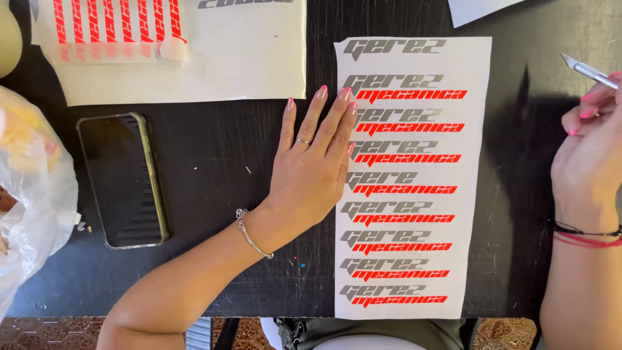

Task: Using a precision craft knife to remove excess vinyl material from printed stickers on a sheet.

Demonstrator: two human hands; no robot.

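A long white sticker sheet (pixel 470 194) with rows of grey and red lettering lies upright on the black table (pixel 214 168). My left hand (pixel 311 165) lies flat and spread on the table, fingertips resting on the sheet's left edge. It wears a ring and a thin bracelet. My right hand (pixel 586 155) hovers at the right edge, off the sheet, fingers curled around a silver craft knife (pixel 591 70) whose blade points up and left.
A phone (pixel 123 181) lies face up at the left. Beside it sits a crumpled plastic bag (pixel 29 194). A second white sheet (pixel 194 65) with red striped stickers lies at the top left. Another paper corner (pixel 476 10) shows at the top right.
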